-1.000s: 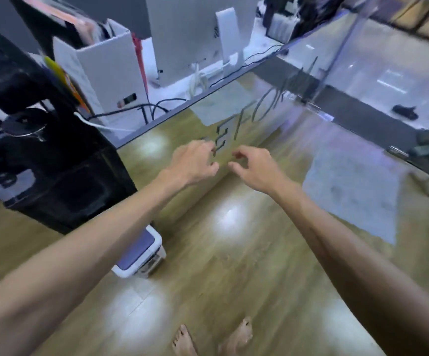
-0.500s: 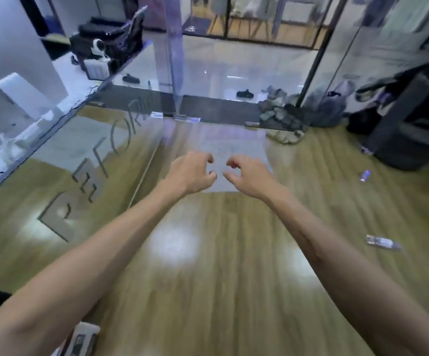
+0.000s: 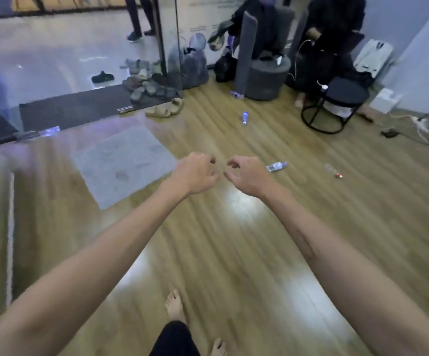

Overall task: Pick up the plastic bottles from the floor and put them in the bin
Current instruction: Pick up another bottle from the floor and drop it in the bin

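Observation:
Several plastic bottles lie on the wooden floor. A clear bottle (image 3: pixel 276 166) lies just right of my right hand (image 3: pixel 248 174). A clear bottle with a red cap (image 3: pixel 333 171) is farther right. A blue-labelled bottle (image 3: pixel 245 117) lies farther off, and another bottle (image 3: pixel 237 94) rests by the grey seat. My left hand (image 3: pixel 195 173) and right hand are held out in front of me, fingers loosely curled, holding nothing. No bin is in view.
A grey mat (image 3: pixel 123 163) lies to the left, with a glass door and a pile of shoes (image 3: pixel 146 83) beyond. A grey seat (image 3: pixel 265 73), a black round table (image 3: pixel 336 104), a seated person and floor cables (image 3: pixel 421 127) fill the far right. My bare feet (image 3: pixel 175 308) show below.
My view has swung right, from the desk and glass wall to the open floor. The bottles, seat and round table have come into sight. Both hands keep the same pose.

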